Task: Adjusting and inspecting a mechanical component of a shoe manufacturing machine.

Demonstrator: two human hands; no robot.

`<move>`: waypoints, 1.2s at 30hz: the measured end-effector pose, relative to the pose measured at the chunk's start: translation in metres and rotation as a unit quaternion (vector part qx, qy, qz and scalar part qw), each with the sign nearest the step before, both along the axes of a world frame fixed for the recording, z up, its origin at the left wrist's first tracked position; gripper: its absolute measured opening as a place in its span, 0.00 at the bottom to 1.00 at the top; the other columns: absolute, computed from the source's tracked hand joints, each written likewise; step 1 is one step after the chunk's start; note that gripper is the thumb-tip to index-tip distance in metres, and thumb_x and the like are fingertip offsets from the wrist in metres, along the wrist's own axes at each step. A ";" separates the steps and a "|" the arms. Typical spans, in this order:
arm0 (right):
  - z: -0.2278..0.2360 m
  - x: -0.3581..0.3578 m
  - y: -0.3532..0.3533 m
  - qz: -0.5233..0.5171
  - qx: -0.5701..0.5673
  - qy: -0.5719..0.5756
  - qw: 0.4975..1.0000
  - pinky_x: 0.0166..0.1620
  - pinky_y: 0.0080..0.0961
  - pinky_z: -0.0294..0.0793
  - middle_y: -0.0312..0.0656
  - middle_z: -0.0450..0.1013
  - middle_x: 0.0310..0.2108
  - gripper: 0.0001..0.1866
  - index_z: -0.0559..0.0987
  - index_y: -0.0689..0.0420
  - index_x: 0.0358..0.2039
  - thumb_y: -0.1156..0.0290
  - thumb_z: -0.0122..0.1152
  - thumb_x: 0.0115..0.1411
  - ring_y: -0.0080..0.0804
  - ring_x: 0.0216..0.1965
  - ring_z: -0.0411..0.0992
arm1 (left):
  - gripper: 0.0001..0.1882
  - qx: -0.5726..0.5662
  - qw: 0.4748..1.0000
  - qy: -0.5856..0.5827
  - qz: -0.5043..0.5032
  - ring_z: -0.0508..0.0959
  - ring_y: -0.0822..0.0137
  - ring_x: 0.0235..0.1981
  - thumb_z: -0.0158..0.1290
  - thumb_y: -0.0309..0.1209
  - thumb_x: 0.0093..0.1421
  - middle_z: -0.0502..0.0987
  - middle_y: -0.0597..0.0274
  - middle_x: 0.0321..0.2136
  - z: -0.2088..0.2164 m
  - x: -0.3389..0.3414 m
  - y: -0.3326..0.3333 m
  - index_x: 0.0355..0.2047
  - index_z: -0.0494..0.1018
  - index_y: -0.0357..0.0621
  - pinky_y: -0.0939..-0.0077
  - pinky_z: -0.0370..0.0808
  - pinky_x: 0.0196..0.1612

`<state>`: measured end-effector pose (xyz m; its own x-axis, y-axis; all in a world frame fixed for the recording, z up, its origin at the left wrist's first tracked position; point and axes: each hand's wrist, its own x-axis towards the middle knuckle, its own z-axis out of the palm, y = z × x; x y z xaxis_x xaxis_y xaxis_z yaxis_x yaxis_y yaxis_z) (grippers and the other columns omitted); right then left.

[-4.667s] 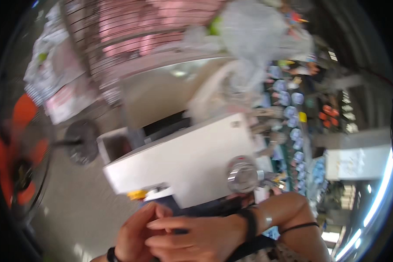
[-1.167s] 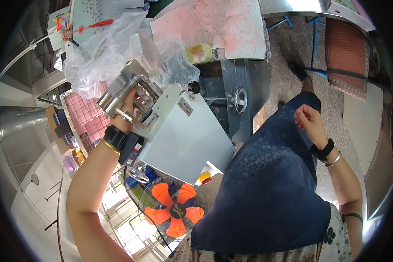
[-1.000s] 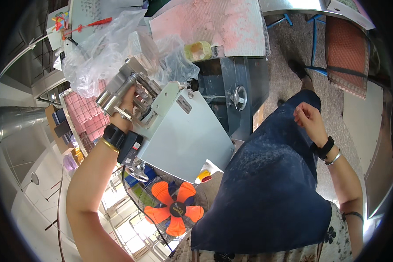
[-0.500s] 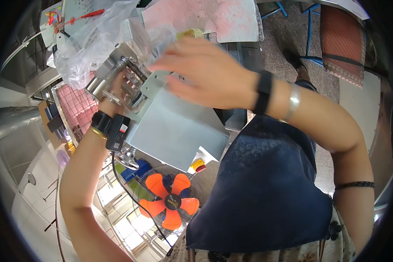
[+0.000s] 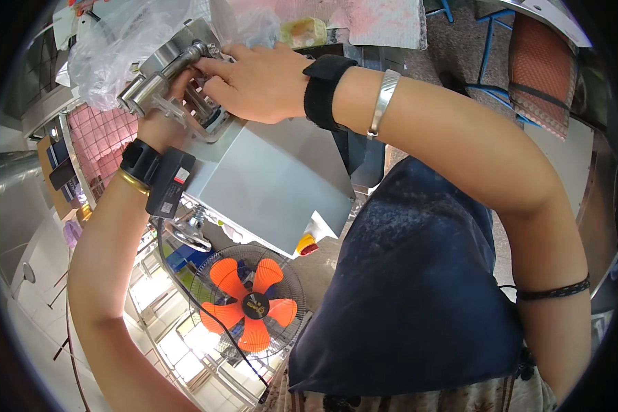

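Note:
A grey box-shaped bench machine point(image 5: 275, 182) stands before me, with a bright metal head of rods and cylinders point(image 5: 159, 72) at its far left end. My left hand point(image 5: 163, 129) reaches in under this head, behind a clear plastic guard point(image 5: 178, 113) that partly covers it. From the other side comes my right hand point(image 5: 257, 84), its thumb and forefinger bent in toward the left fingertips beneath the rods. Both hands look closed at the fingertips; whatever is between them is too small or hidden to name.
Clear plastic bags point(image 5: 106, 58) lie beyond the machine head, near a yellowish tub point(image 5: 303, 33) and a pink-stained sheet point(image 5: 384, 24). A red-and-yellow switch point(image 5: 307, 245) sits on the machine's near end. Below stands an orange-bladed fan point(image 5: 255, 305); a cable point(image 5: 199, 302) hangs from my left wrist.
My right hand, blurred above the machine earlier, has moved left and down to the metal head, meeting my left hand. The view has shifted slightly.

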<state>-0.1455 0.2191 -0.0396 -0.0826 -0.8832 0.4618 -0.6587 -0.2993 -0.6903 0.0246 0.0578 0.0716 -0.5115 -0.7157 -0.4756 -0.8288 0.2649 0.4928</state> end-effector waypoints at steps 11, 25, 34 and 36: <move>0.001 -0.014 0.002 0.049 -0.039 0.010 0.998 0.43 0.38 0.79 0.44 0.59 0.65 0.09 0.75 0.57 0.36 0.67 0.52 0.58 0.48 0.47 0.73 | 0.16 0.051 0.986 0.081 0.134 0.75 0.72 0.41 0.55 0.29 0.62 0.77 0.63 0.41 0.018 -0.036 0.037 0.49 0.74 0.38 0.75 0.73 0.44; 0.013 -0.024 0.014 0.121 0.073 0.009 0.990 0.40 0.50 0.77 0.43 0.63 0.63 0.17 0.74 0.56 0.42 0.65 0.35 0.64 0.54 0.38 0.77 | 0.19 0.005 0.995 0.028 -0.091 0.70 0.68 0.57 0.50 0.33 0.67 0.70 0.60 0.55 0.012 -0.016 0.007 0.57 0.68 0.44 0.70 0.66 0.61; 0.004 -0.021 0.010 0.071 0.072 -0.047 0.994 0.25 0.43 0.74 0.47 0.77 0.31 0.13 0.74 0.54 0.34 0.64 0.40 0.64 0.48 0.25 0.75 | 0.19 0.118 0.981 0.113 0.101 0.72 0.65 0.53 0.52 0.27 0.63 0.72 0.59 0.52 0.020 -0.036 0.043 0.55 0.69 0.42 0.68 0.69 0.56; 0.000 -0.022 0.008 0.070 0.056 -0.033 0.995 0.25 0.43 0.74 0.47 0.76 0.27 0.12 0.73 0.54 0.34 0.64 0.40 0.64 0.48 0.25 0.75 | 0.19 0.129 0.964 0.126 0.195 0.73 0.64 0.50 0.54 0.24 0.60 0.74 0.59 0.49 0.022 -0.041 0.056 0.53 0.70 0.41 0.67 0.72 0.53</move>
